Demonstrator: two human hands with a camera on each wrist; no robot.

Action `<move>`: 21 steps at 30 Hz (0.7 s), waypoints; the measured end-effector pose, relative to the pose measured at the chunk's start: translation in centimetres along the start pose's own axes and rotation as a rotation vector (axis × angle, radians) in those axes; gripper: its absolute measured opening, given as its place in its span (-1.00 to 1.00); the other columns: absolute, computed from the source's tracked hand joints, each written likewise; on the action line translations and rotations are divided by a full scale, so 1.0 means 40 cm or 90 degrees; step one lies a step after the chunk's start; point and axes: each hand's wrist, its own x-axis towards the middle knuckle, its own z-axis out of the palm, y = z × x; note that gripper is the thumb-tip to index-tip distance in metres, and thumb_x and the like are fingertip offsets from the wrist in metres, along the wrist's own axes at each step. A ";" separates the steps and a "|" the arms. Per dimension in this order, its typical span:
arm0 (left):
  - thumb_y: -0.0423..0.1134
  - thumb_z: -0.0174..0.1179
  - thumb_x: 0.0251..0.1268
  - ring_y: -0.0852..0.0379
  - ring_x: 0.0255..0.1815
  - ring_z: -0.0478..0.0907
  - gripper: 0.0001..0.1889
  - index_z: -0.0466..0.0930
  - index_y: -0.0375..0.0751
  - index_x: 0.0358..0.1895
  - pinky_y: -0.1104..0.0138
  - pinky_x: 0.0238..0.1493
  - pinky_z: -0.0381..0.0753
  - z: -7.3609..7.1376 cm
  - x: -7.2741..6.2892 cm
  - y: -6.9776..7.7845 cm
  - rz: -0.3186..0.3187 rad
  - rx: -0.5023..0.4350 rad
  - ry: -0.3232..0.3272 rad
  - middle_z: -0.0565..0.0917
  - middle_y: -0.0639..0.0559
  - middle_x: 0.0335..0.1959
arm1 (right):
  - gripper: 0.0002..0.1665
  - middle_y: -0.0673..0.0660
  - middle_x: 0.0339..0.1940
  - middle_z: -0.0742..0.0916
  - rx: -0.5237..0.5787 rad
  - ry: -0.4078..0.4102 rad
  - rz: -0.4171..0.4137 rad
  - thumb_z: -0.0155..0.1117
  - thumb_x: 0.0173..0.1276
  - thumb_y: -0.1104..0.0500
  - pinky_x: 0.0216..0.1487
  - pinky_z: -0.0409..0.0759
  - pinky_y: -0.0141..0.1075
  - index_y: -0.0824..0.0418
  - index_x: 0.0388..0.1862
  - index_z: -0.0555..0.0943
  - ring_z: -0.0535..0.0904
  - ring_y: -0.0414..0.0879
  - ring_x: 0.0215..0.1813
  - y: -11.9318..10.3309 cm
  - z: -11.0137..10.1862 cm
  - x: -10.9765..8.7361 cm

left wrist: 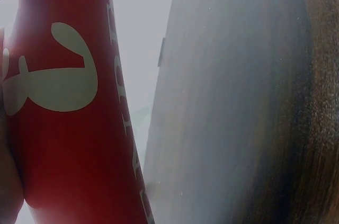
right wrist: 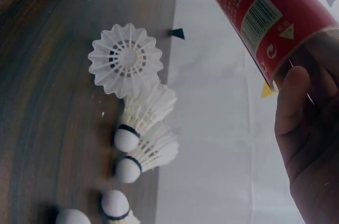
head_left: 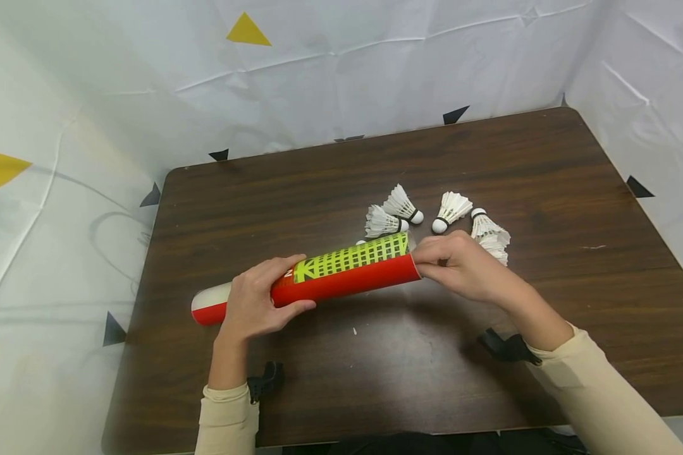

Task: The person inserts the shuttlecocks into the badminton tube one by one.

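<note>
My left hand [head_left: 255, 298] grips a red and yellow-green shuttlecock tube [head_left: 347, 283] round its middle, thumb along the near side. The tube slants over the table, its mouth toward the right. At that mouth is my right hand [head_left: 469, 265], with the fingers reaching inside; in the right wrist view the thumb [right wrist: 294, 99] lies at the rim. The fingertips are hidden in the tube, and I cannot tell whether they hold anything. Just beyond the tube lie white feather shuttlecocks [head_left: 382, 222], one partly hidden behind it. Other shuttlecocks [head_left: 454, 208] lie behind the right hand.
The dark wooden table [head_left: 273, 196] has rounded corners. White sheeting [head_left: 341, 82] with yellow and black triangles hangs behind it and at both sides. A tiny white scrap [head_left: 355, 331] lies on the wood near the front.
</note>
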 end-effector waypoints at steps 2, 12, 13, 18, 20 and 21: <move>0.19 0.45 -0.07 0.19 -0.05 0.61 -0.26 0.55 0.02 0.26 0.20 -0.09 0.64 0.000 0.000 0.000 0.000 0.001 -0.001 0.68 0.17 0.04 | -0.56 -0.14 -0.56 0.54 -0.007 -0.007 0.012 0.21 0.12 0.57 -0.51 0.35 -0.47 0.00 -0.58 0.58 0.36 -0.28 -0.51 0.002 0.004 0.008; 0.19 0.45 -0.08 0.19 -0.06 0.60 -0.26 0.55 0.03 0.26 0.20 -0.09 0.64 0.003 0.000 -0.004 0.002 0.001 -0.001 0.68 0.17 0.03 | -0.59 -0.18 -0.74 0.51 -0.044 -0.043 0.178 0.21 0.06 0.51 -0.59 0.27 -0.36 0.04 -0.76 0.57 0.23 -0.24 -0.65 -0.001 0.013 0.040; 0.19 0.46 -0.08 0.19 -0.06 0.60 -0.26 0.55 0.04 0.26 0.20 -0.09 0.64 0.003 0.000 -0.004 0.002 0.001 -0.001 0.68 0.17 0.03 | -0.59 -0.18 -0.76 0.49 -0.046 -0.042 0.183 0.22 0.05 0.51 -0.60 0.25 -0.36 0.05 -0.78 0.56 0.22 -0.23 -0.65 -0.001 0.014 0.043; 0.19 0.46 -0.08 0.18 -0.06 0.61 -0.26 0.55 0.04 0.26 0.19 -0.09 0.64 0.004 0.000 -0.003 0.004 -0.001 0.001 0.68 0.17 0.03 | -0.78 -0.16 -0.67 0.68 -0.029 -0.028 0.197 0.48 -0.01 0.39 -0.55 0.38 -0.34 0.09 -0.67 0.74 0.37 -0.23 -0.61 0.002 0.023 0.058; 0.19 0.46 -0.08 0.18 -0.06 0.60 -0.26 0.55 0.03 0.26 0.19 -0.08 0.64 0.005 -0.001 -0.002 0.006 -0.001 0.002 0.68 0.17 0.03 | -0.87 -0.10 -0.57 0.75 -0.020 -0.025 0.209 0.54 -0.02 0.35 -0.50 0.48 -0.32 0.13 -0.56 0.79 0.46 -0.22 -0.57 0.001 0.025 0.063; 0.19 0.46 -0.08 0.19 -0.06 0.60 -0.26 0.55 0.03 0.26 0.19 -0.08 0.64 0.005 -0.001 -0.003 0.006 -0.001 0.002 0.68 0.17 0.03 | -0.89 -0.08 -0.54 0.77 -0.016 -0.023 0.217 0.56 -0.03 0.34 -0.48 0.51 -0.31 0.14 -0.52 0.80 0.49 -0.22 -0.55 0.000 0.026 0.065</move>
